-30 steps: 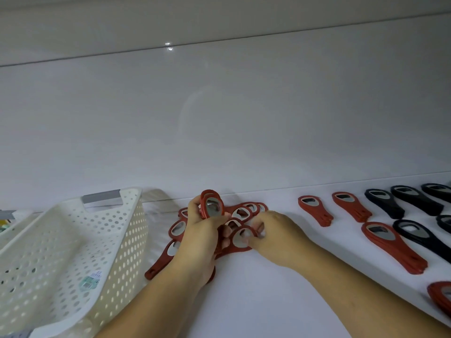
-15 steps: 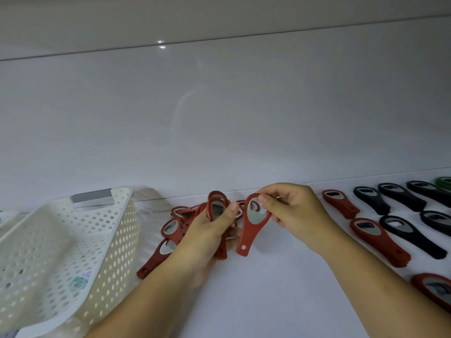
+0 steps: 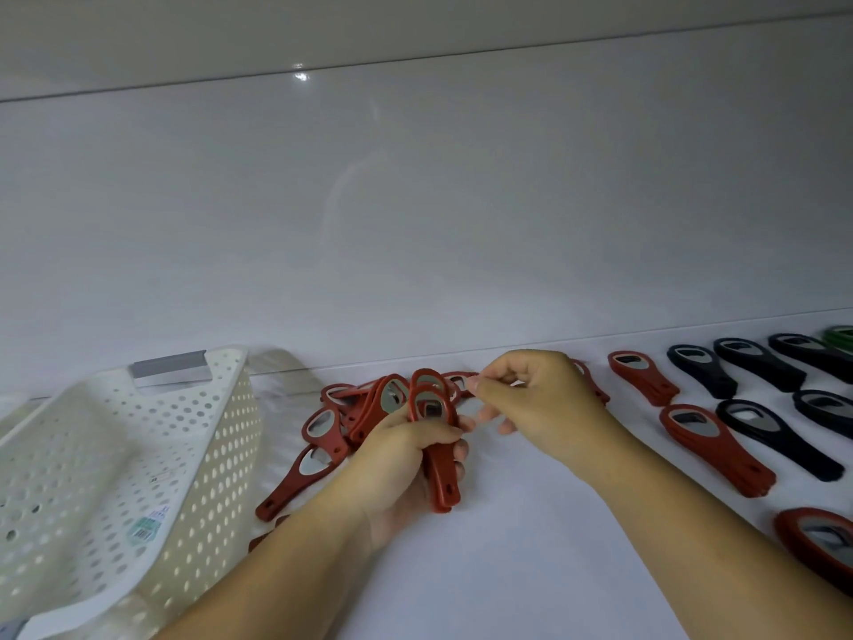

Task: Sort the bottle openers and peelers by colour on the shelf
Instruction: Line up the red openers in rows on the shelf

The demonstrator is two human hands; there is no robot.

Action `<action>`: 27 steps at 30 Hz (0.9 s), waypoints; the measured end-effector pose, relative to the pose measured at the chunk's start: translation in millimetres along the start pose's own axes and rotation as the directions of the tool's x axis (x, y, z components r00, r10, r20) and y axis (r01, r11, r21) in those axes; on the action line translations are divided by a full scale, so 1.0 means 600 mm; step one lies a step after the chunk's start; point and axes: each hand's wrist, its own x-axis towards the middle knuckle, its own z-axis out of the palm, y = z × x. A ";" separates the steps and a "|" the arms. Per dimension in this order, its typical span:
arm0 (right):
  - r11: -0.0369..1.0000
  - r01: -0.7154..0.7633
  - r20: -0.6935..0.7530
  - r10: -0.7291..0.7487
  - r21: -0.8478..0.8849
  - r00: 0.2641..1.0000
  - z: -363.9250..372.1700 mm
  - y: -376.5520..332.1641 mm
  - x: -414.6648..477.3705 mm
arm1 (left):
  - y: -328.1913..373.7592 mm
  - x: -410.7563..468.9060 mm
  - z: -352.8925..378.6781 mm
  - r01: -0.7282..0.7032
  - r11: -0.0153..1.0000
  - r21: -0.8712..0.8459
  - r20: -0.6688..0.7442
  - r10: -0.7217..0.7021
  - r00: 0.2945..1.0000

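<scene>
Red bottle openers (image 3: 715, 450): three laid apart at right, a fourth half hidden; at least three in the left hand (image 3: 397, 455); heap (image 3: 323, 427) at lower centre too overlapped to count.
Black bottle openers (image 3: 775, 436): five, right.
Green bottle opener (image 3: 841, 337): one, right edge.
Basket (image 3: 221, 455): one, lower left.
Hands: two, the right hand (image 3: 544, 399) at centre.
</scene>
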 end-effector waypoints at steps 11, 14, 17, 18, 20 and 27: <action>0.948 0.040 0.466 0.119 -0.317 0.877 0.025 0.005 -0.025 | -0.009 0.004 0.009 -0.117 0.992 -0.056 -0.131 0.109 0.985; 0.968 0.017 0.370 0.079 -0.251 0.926 0.038 0.016 -0.021 | -0.017 0.002 0.014 -0.162 0.986 0.034 -0.099 0.165 0.981; 0.982 0.052 0.335 0.011 -0.179 0.942 0.042 0.025 -0.018 | -0.020 0.003 0.014 -0.205 0.972 0.119 -0.053 0.212 0.976; 0.987 0.059 0.341 -0.004 -0.152 0.940 0.042 0.027 -0.017 | -0.021 0.003 0.013 -0.214 0.965 0.154 -0.034 0.221 0.975; 0.991 0.081 0.369 -0.037 -0.105 0.929 0.037 0.030 -0.015 | -0.024 0.005 0.008 -0.226 0.949 0.221 0.022 0.227 0.974; 0.982 0.105 0.465 -0.021 -0.155 0.885 0.000 0.024 -0.005 | -0.020 0.007 -0.005 -0.403 0.900 0.166 0.169 0.377 0.911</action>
